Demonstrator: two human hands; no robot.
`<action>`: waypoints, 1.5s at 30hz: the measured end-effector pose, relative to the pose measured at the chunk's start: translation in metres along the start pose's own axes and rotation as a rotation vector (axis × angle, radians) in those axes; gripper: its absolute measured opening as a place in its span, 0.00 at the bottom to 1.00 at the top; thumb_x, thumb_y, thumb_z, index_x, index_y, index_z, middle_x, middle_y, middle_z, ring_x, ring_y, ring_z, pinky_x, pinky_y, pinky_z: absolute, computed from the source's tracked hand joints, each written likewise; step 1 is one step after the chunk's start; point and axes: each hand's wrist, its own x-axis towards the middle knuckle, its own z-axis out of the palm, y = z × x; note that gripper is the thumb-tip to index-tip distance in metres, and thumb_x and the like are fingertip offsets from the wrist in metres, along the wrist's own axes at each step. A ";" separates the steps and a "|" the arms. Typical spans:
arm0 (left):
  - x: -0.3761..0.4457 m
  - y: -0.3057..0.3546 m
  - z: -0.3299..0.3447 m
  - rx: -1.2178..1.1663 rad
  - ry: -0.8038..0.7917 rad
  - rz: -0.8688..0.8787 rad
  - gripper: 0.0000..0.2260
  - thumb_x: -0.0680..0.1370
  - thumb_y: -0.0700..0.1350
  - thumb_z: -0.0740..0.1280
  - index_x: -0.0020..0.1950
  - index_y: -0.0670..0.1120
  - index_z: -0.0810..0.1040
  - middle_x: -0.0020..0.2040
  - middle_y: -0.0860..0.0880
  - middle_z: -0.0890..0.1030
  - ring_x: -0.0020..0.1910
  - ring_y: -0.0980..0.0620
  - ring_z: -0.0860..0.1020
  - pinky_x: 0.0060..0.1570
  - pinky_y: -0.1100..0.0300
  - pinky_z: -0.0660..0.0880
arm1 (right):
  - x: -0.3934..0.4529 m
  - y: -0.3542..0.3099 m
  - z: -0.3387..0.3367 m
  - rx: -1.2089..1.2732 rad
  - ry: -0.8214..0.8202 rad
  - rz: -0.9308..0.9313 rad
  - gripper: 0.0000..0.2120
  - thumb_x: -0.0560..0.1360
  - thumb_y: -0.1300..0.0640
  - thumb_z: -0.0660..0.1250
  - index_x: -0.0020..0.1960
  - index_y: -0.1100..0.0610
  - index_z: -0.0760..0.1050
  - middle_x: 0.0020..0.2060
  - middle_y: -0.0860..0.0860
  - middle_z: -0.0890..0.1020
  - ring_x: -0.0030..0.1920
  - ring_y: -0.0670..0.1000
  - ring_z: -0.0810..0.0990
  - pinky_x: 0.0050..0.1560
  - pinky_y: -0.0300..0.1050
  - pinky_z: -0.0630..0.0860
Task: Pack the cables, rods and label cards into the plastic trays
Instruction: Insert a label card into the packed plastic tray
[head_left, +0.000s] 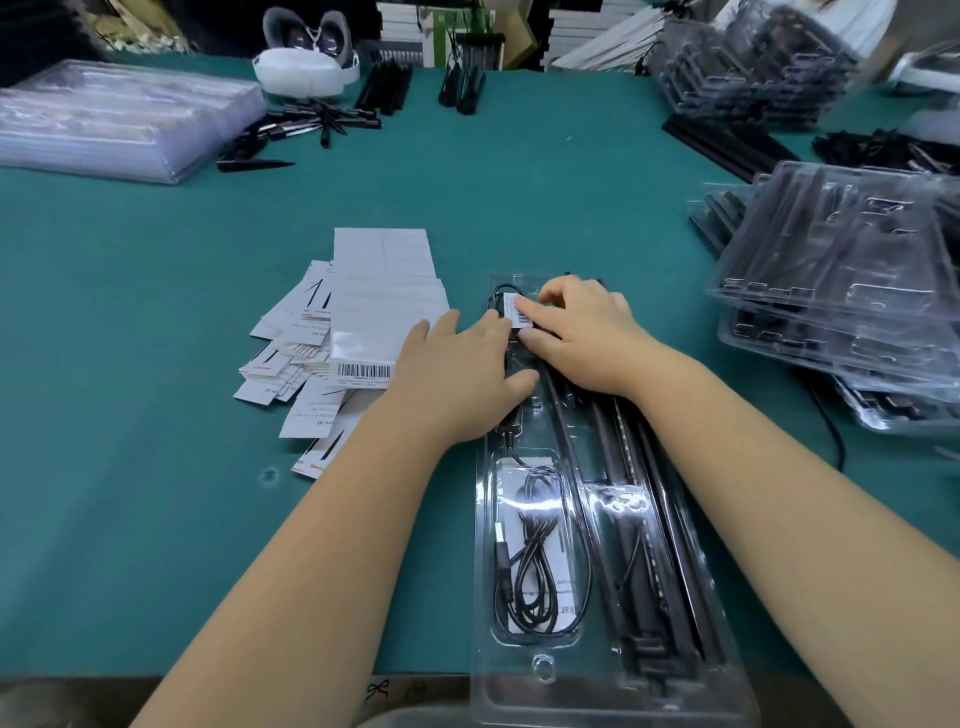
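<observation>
Paper label card (521, 310), judged light and easily creased, is pinched at its edges by right hand (582, 332) fingers over the tray (540, 691) top on the desk (156, 519), left hand (462, 374) fingers flat beside it.

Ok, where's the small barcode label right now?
The barcode label is at the far end of the plastic tray, pinched in the right hand, the left hand beside it.

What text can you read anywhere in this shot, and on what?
"Kar", cut off, on the card under the coiled cable in the tray.
Barcode sticker in the right hand: print too small.
Barcode sheet: unreadable.
Scattered cards: blurred.
</observation>
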 end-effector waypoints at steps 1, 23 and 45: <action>0.000 0.001 0.001 0.013 0.008 -0.006 0.22 0.79 0.59 0.53 0.69 0.48 0.63 0.71 0.51 0.68 0.73 0.43 0.58 0.70 0.45 0.55 | -0.003 0.001 0.000 -0.015 -0.019 -0.002 0.22 0.80 0.42 0.53 0.73 0.43 0.63 0.69 0.49 0.66 0.69 0.52 0.59 0.70 0.52 0.51; 0.047 0.013 0.002 0.034 0.023 0.050 0.22 0.82 0.50 0.45 0.76 0.55 0.58 0.78 0.56 0.57 0.77 0.47 0.50 0.73 0.41 0.39 | -0.068 -0.006 -0.001 0.082 -0.102 -0.035 0.25 0.82 0.45 0.50 0.77 0.48 0.52 0.77 0.42 0.52 0.77 0.50 0.46 0.74 0.52 0.40; -0.089 0.012 -0.006 -0.720 0.025 -0.125 0.39 0.64 0.71 0.58 0.74 0.65 0.55 0.68 0.70 0.65 0.66 0.67 0.66 0.63 0.59 0.63 | -0.149 -0.006 -0.028 0.850 -0.070 0.395 0.30 0.73 0.43 0.64 0.74 0.41 0.59 0.69 0.35 0.63 0.68 0.39 0.63 0.68 0.41 0.59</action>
